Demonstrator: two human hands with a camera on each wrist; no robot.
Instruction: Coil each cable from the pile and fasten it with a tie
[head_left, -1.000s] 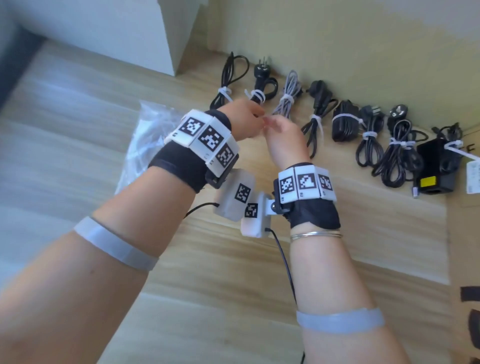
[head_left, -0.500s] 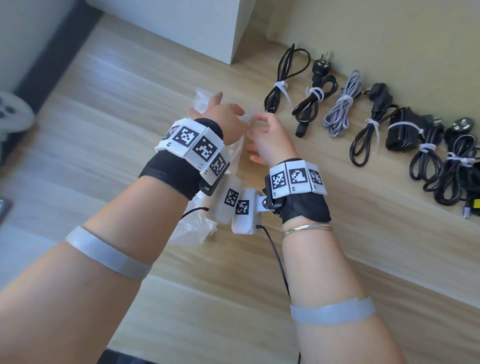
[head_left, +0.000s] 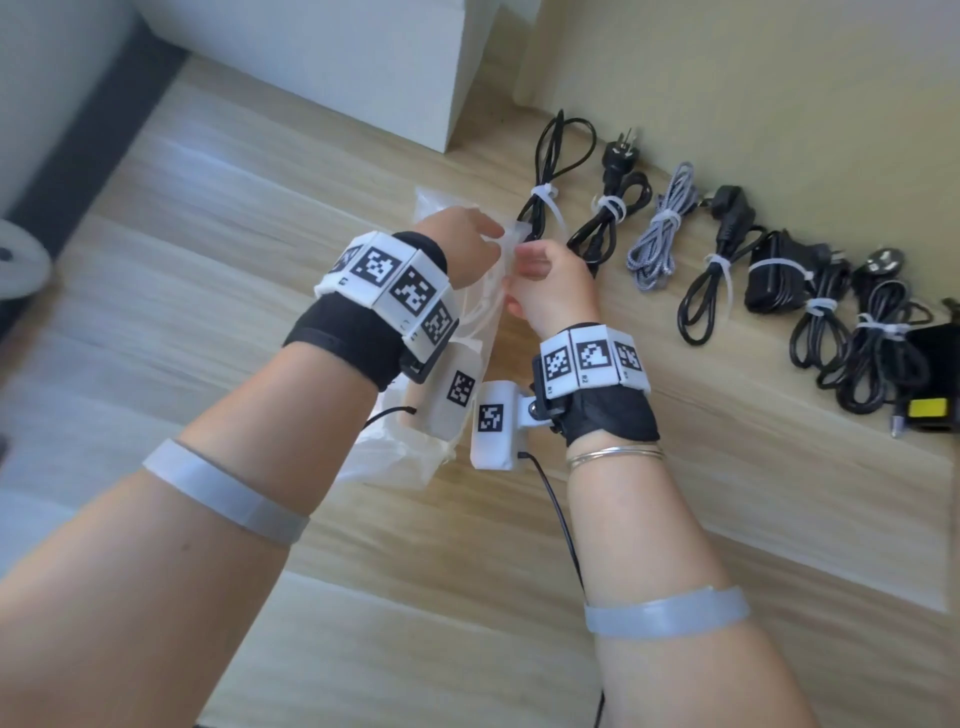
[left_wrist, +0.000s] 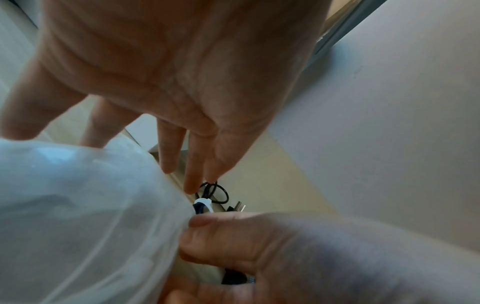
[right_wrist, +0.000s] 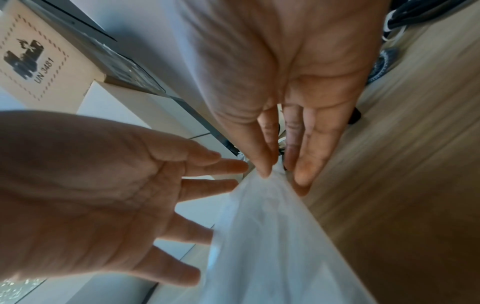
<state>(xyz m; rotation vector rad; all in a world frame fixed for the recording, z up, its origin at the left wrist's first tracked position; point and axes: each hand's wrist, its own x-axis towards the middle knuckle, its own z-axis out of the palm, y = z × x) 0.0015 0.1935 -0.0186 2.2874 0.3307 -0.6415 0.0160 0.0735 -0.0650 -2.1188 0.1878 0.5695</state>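
The right hand (right_wrist: 285, 86) pinches a clear plastic bag (right_wrist: 272, 236) (by its top edge); the left hand (right_wrist: 85, 197), fingers spread, touches it beside tied cables (head_left: 701, 249).

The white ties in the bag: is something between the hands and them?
Yes: the clear plastic bag itself. The white ties lie inside it. The right hand pinches its top edge, the left hand is open beside it; neither looks to be inside yet.

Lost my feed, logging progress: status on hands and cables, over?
Hands: right hand pinches plastic bag top; left hand open beside it. Row of tied cables along wall. No loose cable in view; nothing in the way.
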